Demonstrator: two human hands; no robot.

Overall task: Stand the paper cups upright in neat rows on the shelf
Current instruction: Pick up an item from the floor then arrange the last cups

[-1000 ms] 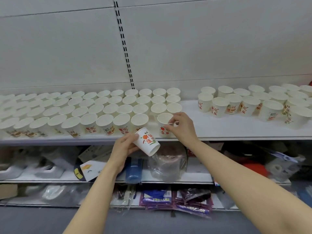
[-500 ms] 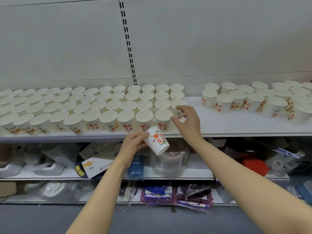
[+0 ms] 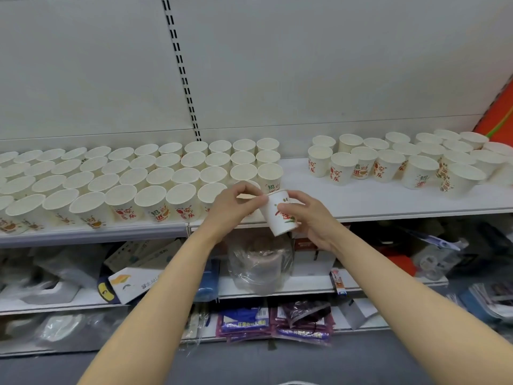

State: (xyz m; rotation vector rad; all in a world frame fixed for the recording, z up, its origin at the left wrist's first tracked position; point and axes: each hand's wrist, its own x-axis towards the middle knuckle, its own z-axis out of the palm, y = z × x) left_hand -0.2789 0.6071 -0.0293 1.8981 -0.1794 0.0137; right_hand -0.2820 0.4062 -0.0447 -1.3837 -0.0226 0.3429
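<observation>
A white paper cup (image 3: pixel 277 215) with red and green print is held in front of the shelf edge, mouth up and tilted slightly left. My left hand (image 3: pixel 236 207) pinches its rim from the left. My right hand (image 3: pixel 311 218) curls round its right side. Behind them, several upright cups stand in neat rows (image 3: pixel 138 176) on the left part of the white shelf (image 3: pixel 361 201). A looser cluster of upright cups (image 3: pixel 402 162) stands at the right of the shelf.
A bare stretch of shelf lies between the rows and the right cluster. Below, a lower shelf (image 3: pixel 302 284) holds a clear plastic bag (image 3: pixel 258 262), boxes and packets. A slotted upright (image 3: pixel 180 68) runs up the grey back panel.
My right hand left the front-row cup on the shelf and came down to the held cup. My left hand raised that cup from below the shelf edge up to shelf level.
</observation>
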